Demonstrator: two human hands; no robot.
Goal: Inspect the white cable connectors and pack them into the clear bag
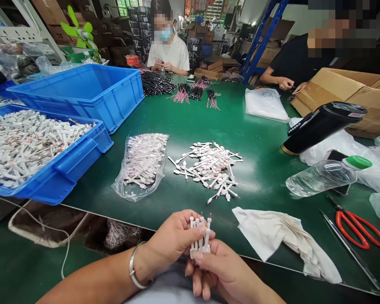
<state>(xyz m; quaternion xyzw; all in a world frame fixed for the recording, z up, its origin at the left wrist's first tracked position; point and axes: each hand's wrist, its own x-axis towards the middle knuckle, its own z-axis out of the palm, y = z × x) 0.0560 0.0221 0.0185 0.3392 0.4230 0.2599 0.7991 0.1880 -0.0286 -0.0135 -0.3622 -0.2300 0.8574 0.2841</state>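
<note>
Near the table's front edge, my left hand [179, 230] is closed around several short white cable connectors [196, 236], its thumb lying across them. My right hand [220, 264] meets it from below, thumb pressed on the lower ends of the same connectors. Thin reddish wire ends poke out at the top of the bunch. Beyond my hands lies a loose pile of the same white connectors [213, 164] on the green table [190, 118]. To its left is a clear plastic bag [142, 164] filled with more of them.
At left stand a blue bin [60, 177] heaped with white connectors and another blue bin [114, 101]. On the right are a white cloth [281, 236], red-handled scissors [361, 228], tweezers [351, 249], a water bottle [323, 175] and a black tumbler [319, 126]. Two people sit across the table.
</note>
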